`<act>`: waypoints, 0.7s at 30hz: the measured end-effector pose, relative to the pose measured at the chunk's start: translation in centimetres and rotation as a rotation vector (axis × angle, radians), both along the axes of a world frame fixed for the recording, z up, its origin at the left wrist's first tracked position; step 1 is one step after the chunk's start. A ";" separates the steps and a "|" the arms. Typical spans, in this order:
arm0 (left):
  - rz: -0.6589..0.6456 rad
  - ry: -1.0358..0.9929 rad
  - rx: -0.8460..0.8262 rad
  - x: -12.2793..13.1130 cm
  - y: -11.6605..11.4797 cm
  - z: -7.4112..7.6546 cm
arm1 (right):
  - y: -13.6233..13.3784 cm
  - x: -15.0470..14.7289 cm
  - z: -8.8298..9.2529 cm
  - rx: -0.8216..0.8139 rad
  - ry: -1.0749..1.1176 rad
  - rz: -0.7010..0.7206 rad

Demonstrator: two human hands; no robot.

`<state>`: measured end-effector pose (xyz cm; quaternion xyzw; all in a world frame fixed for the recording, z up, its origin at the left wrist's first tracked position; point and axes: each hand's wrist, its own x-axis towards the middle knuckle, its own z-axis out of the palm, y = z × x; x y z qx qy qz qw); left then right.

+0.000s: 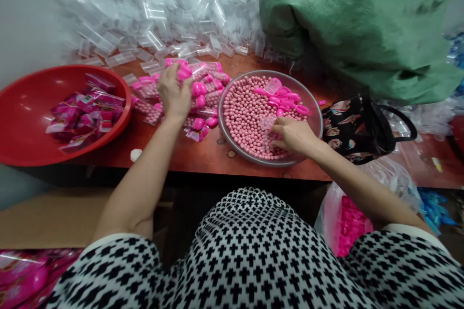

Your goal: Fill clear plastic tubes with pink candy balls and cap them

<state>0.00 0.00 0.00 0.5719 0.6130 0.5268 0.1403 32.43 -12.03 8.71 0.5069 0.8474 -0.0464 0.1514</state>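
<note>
My left hand (175,91) is closed around a pink-capped tube (184,73) at the top of a heap of filled tubes (212,88). These are clear, hold pink beads and have bright pink caps. My right hand (294,136) dips into a grey bowl (319,120) of round pink beads (241,116). Its fingers pinch a clear plastic tube (267,123), partly hidden among the beads. On the beads, beyond that hand, lie several pink plastic pieces (286,99) and a clear tube (273,86).
To the left, a red basin (21,120) holds pink packets (90,111). Empty clear tubes (155,14) are heaped along the back. A green sack (348,24) and a floral black bag (348,128) stand right. Below the table edge hangs a plastic bag of pink pieces (350,224).
</note>
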 end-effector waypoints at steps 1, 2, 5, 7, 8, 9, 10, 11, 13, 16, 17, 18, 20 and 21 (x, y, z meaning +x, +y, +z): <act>-0.065 0.002 0.016 1.0 -1.1 0.6 | 0.0 -0.1 -0.1 -0.009 0.019 -0.008; -0.156 0.006 0.030 2.2 -2.2 1.2 | 0.0 -0.1 -0.2 -0.018 0.047 -0.020; -0.389 0.022 0.060 6.0 -5.9 3.4 | 0.1 0.0 -0.5 -0.065 0.189 -0.055; -0.496 0.050 0.062 8.2 -7.9 4.6 | 0.1 0.1 -0.5 -0.146 0.334 -0.067; -0.536 0.058 0.054 9.0 -8.7 5.0 | 0.1 0.2 -0.3 -0.187 0.406 -0.071; -0.565 0.055 0.044 9.7 -9.3 5.2 | 0.1 0.3 -0.1 -0.219 0.462 -0.069; -0.586 0.044 0.032 10.1 -9.8 5.4 | 0.0 0.4 0.1 -0.226 0.489 -0.062; -0.597 0.029 0.019 10.4 -10.0 5.3 | 0.0 0.5 0.4 -0.206 0.476 -0.046; -0.594 -0.005 -0.013 10.6 -10.3 5.1 | -0.1 0.4 0.9 -0.131 0.334 0.012; -0.551 -0.068 -0.043 10.6 -10.1 4.5 | -0.1 -0.6 0.8 -0.093 0.041 0.140; -0.534 -0.097 -0.048 10.6 -10.1 4.3 | 0.1 -1.3 0.4 -0.106 -0.022 0.187; -0.519 -0.128 -0.051 10.7 -9.9 4.0 | 0.4 -2.1 0.0 -0.117 -0.060 0.232; -0.497 -0.197 -0.062 10.8 -9.7 3.6 | 1.2 -3.8 -0.9 -0.135 -0.078 0.296; -0.487 -0.234 -0.066 10.8 -9.6 3.3 | 1.6 -4.5 -1.3 -0.142 -0.059 0.306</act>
